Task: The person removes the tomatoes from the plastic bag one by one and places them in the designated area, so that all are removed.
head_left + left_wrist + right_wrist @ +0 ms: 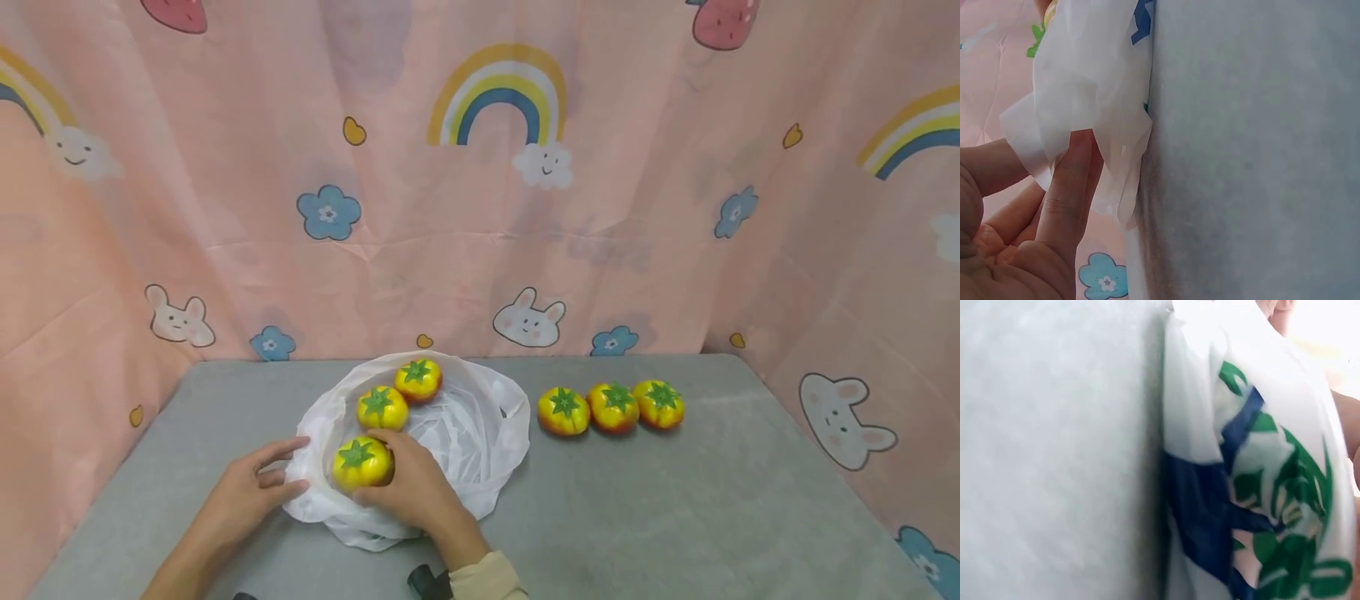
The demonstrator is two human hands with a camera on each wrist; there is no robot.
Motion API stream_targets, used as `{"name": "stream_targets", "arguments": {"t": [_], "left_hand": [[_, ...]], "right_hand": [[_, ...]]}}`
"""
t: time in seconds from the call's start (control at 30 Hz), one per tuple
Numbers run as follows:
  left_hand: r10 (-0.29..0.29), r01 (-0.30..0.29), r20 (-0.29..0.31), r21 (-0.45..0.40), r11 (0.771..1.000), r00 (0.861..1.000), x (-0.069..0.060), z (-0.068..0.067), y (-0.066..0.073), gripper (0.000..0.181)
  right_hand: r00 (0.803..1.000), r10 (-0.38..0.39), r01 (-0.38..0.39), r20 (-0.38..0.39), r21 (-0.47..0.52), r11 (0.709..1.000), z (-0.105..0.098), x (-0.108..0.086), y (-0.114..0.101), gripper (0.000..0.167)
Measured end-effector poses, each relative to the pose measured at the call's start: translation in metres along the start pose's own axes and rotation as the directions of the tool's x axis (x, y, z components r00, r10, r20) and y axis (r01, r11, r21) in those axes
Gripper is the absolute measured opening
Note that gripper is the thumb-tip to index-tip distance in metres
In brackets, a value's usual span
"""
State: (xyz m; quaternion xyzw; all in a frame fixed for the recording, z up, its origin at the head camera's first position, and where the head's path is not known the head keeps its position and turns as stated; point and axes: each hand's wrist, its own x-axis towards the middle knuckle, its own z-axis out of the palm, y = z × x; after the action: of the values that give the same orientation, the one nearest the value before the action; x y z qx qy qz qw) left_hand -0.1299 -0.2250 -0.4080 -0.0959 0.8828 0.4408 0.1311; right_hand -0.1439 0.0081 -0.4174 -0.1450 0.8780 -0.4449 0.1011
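A white plastic bag (498, 454) lies spread on the table with its mouth facing up. Two yellow persimmons with green star-shaped tops, one (382, 407) nearer and one (418, 380) farther back, sit inside it on the left. My right hand (416, 479) reaches over the bag's near rim and grips a third persimmon (358, 463), thumb in front and fingers behind. At the bag's left rim, my left hand (251, 483) pinches the plastic (1088, 75) between thumb and fingers. Blue and green print (1279, 487) shows on the bag's side in the right wrist view; the right hand is mostly hidden there.
Three more persimmons stand in a row right of the bag: left (564, 412), middle (612, 408) and right (658, 405). The grey table (675, 517) ends at a pink patterned curtain (420, 283) behind and at the sides.
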Motion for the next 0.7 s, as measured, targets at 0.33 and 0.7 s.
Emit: {"name": "stream_targets", "arguments": {"t": [0.33, 0.7], "left_hand": [[-0.029, 0.029, -0.004, 0.008, 1.0, 1.0, 0.0, 0.002, 0.001, 0.07], [-0.037, 0.037, -0.015, 0.025, 0.999, 0.999, 0.0, 0.002, 0.002, 0.07]], "right_hand": [[0.998, -0.038, 0.04, -0.046, 0.032, 0.999, -0.021, -0.006, -0.013, 0.073], [0.996, -0.064, 0.066, -0.07, 0.029, 0.997, -0.041, -0.015, -0.026, 0.073]]}}
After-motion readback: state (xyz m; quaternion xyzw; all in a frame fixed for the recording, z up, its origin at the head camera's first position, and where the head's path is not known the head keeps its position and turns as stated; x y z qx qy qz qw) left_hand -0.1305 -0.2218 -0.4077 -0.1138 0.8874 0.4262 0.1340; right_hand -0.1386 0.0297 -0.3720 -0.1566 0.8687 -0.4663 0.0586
